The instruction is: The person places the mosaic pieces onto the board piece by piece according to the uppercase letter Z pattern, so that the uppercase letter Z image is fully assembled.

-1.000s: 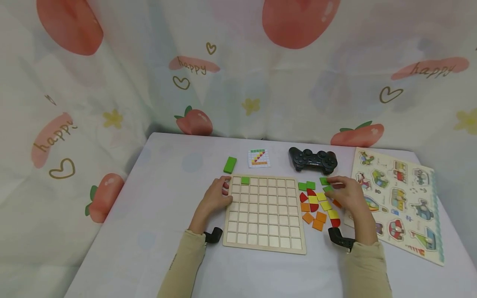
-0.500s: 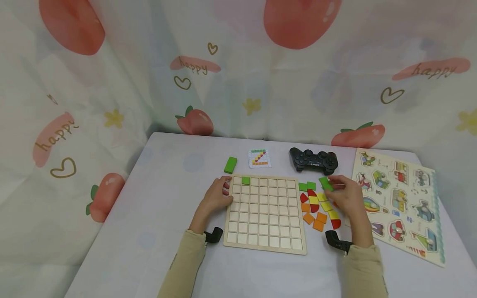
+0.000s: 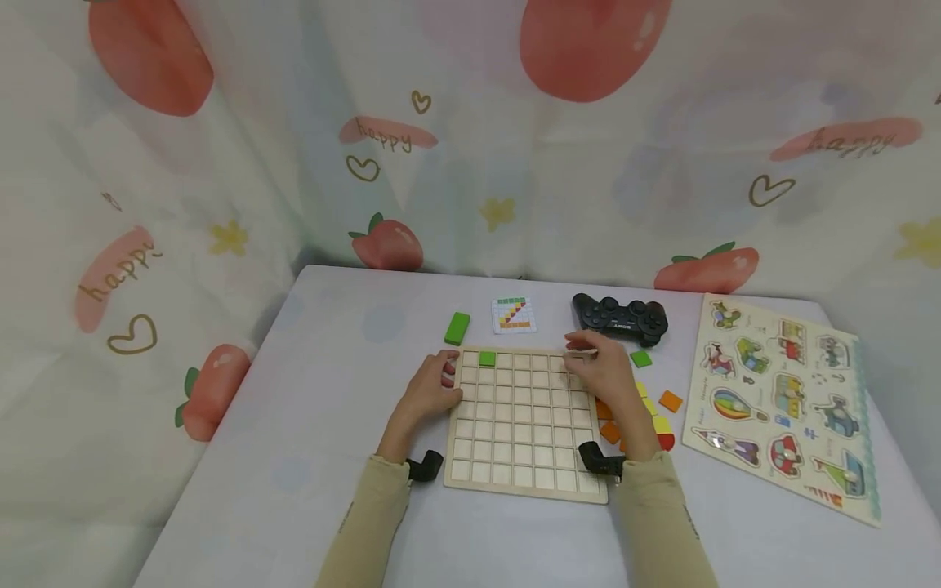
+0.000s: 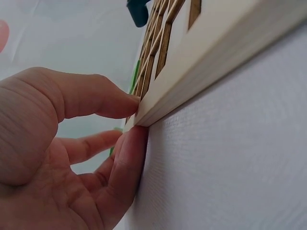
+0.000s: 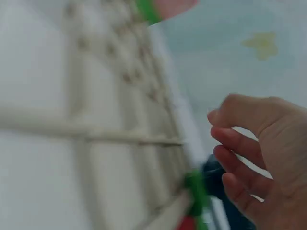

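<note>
- nearest, the wooden grid board (image 3: 523,430) lies flat on the surface (image 3: 294,457), its cells bare wood in this part.
- off to the right, the picture puzzle board (image 3: 698,408) lies with its pieces in place.
- between the two boards, loose tiles: an orange tile (image 3: 671,401), yellow ones (image 3: 662,425) and a red piece (image 3: 666,442), partly hidden by the forearm.
- the left hand (image 3: 432,384) pinches the grid board's left edge, thumb on top.
- the right hand (image 3: 604,371) hangs over the far right corner, fingers drawn in narrow; whether they hold a tile, i cannot tell.
- progress looks early: one green tile (image 3: 487,358) sits in the far row, second cell from the left; a loose green tile (image 3: 641,358) and the others remain outside.
- beyond, a green block (image 3: 457,328), a pattern card (image 3: 514,315) and a black controller (image 3: 621,318).
</note>
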Available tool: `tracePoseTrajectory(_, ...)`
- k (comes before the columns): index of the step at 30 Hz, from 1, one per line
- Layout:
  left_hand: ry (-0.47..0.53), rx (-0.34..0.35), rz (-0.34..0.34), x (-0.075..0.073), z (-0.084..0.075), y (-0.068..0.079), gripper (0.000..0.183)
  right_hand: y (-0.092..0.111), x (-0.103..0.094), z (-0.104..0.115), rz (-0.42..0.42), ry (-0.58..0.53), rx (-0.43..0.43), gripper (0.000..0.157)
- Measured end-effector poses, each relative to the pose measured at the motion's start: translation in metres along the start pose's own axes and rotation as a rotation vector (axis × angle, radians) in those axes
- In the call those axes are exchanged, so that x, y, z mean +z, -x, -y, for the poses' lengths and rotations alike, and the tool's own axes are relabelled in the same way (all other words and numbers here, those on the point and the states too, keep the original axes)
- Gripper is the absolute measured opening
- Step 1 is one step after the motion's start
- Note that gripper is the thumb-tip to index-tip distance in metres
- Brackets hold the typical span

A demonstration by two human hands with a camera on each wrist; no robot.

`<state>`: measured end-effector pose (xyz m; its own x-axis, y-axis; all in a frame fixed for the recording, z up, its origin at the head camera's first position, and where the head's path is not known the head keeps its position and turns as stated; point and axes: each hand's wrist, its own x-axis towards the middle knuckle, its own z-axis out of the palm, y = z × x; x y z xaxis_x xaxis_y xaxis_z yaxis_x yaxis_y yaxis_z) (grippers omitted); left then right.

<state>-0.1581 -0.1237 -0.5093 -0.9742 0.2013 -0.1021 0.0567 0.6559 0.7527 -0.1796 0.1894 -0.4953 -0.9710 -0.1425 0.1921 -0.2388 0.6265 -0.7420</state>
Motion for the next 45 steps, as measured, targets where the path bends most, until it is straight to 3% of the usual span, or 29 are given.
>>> tracePoseTrajectory(3, 0.008, -0.002, 0.011, 0.004, -0.001, -0.001, 0.063, 0.001, -0.016, 0.001, 0.011, -0.014, 0.035, 0.035)
tracePoseTrajectory(7, 0.006, -0.024, 0.0, 0.004, -0.002, 0.0, 0.063, 0.01, -0.035, -0.007, 0.135, 0.001, 0.053, 0.039)
tracePoseTrajectory(11, 0.003, -0.024, -0.002, 0.001, -0.001, 0.001, 0.063, 0.016, -0.04, -0.019, 0.216, 0.02, 0.082, 0.043)
tracePoseTrajectory(15, 0.005, -0.019, -0.004, 0.0, -0.001, 0.0, 0.063, 0.016, -0.036, -0.026, 0.219, 0.018, 0.044, 0.04)
tracePoseTrajectory(21, -0.002, -0.034, 0.005, -0.001, -0.002, -0.001, 0.063, 0.014, -0.032, -0.024, 0.155, 0.015, 0.018, 0.037)
tracePoseTrajectory(24, -0.003, -0.037, 0.006, -0.001, -0.004, 0.0, 0.064, 0.011, -0.026, -0.015, 0.103, -0.036, -0.005, 0.039)
tracePoseTrajectory(28, -0.007, -0.036, 0.004, -0.002, -0.006, 0.001, 0.064, 0.0, -0.002, 0.006, 0.074, -0.125, -0.049, 0.038)
tracePoseTrajectory(36, 0.004, -0.033, 0.007, -0.002, -0.002, 0.0, 0.064, -0.021, 0.054, 0.043, 0.211, -0.14, -0.039, 0.034)
tracePoseTrajectory(45, -0.003, -0.035, 0.008, -0.002, -0.002, -0.002, 0.064, -0.025, 0.066, 0.043, 0.231, -0.12, -0.027, 0.031)
